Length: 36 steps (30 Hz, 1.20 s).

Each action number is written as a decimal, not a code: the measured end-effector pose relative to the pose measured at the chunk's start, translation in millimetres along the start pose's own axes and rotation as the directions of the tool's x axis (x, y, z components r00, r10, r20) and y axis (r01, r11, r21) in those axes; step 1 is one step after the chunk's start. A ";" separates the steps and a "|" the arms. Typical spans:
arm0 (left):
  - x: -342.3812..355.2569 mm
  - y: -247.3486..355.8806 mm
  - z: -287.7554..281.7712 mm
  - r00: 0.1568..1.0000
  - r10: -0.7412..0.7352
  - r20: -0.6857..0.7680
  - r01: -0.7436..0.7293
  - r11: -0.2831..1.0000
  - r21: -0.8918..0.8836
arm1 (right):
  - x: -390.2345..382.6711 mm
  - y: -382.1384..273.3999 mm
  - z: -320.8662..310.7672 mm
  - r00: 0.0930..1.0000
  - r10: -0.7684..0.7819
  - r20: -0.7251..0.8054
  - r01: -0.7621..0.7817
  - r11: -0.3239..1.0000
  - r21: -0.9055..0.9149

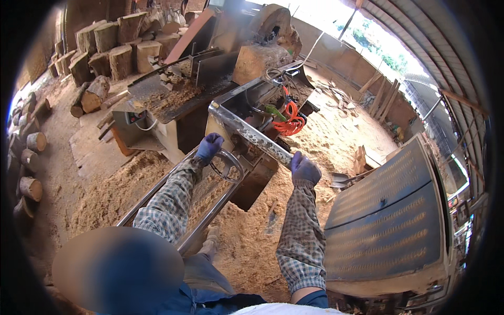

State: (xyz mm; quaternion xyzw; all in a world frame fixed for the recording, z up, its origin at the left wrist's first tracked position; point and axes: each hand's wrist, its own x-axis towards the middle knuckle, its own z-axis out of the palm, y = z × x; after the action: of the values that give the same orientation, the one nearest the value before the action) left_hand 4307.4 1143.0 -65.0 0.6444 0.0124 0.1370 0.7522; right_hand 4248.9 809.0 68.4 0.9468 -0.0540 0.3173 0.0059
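Observation:
My left hand (209,147), in a purple glove, is closed at the rim of a metal handwheel (242,172). The wheel stands over two long metal rails (206,219). My right hand (305,169), gloved alike, grips the near end of a worn, pale metal frame bar (252,137), which runs away to the upper left. What lies under its fingers is partly hidden. Checked sleeve covers reach down both forearms. Behind the bar hangs a coiled orange hose (290,124) beside dark cables.
A large log (261,62) sits on the machinery beyond. Cut logs (107,38) are stacked at the far left. Sawdust (113,191) covers the floor. A dark slotted panel (386,210) stands close on my right. A blurred patch hides the lower left.

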 end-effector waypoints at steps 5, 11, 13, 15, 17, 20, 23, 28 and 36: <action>-45.3 52.5 -67.8 0.980 0.148 0.134 -0.199 0.773 0.603 | -37.3 -48.1 -57.0 0.993 0.006 0.115 -0.008 1.000 0.025; -123.9 109.0 -67.6 0.851 0.007 0.526 -0.483 0.404 0.777 | -92.6 -65.9 -116.8 0.981 0.000 0.191 -0.024 0.992 0.126; -167.3 131.4 -55.2 0.743 -0.105 0.661 -0.625 0.246 0.741 | -119.7 -73.9 -132.8 0.985 -0.002 0.174 -0.023 0.990 0.142; -202.6 138.4 -57.9 0.707 -0.109 0.699 -0.697 0.059 0.714 | -144.3 -84.8 -151.0 0.985 -0.022 0.170 -0.010 0.983 0.182; -221.1 148.7 -60.2 0.698 -0.178 0.694 -0.705 0.002 0.710 | -162.2 -88.7 -166.9 0.989 -0.024 0.145 -0.002 0.984 0.175; -256.3 163.7 -78.8 0.695 -0.149 0.703 -0.697 0.101 0.710 | -194.5 -88.8 -181.8 0.995 -0.030 0.096 0.013 0.985 0.170; -293.0 164.8 -106.1 0.649 0.110 0.752 -0.759 0.149 0.633 | -222.5 -98.5 -204.0 0.993 0.021 0.113 -0.043 0.979 0.200; -335.0 187.0 -120.1 0.693 -0.015 0.721 -0.707 0.187 0.683 | -258.2 -109.8 -241.9 0.989 0.093 0.116 -0.111 0.982 0.156; -380.6 202.0 -166.1 0.726 0.016 0.687 -0.660 0.295 0.691 | -310.8 -129.4 -275.8 0.991 0.091 0.097 -0.102 0.989 0.111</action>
State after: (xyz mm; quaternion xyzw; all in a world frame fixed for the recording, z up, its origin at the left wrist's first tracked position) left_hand 3870.3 1245.6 43.3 0.9390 -0.2814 0.0766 0.1825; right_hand 3850.7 980.8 104.7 0.9554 -0.0815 0.2759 -0.0668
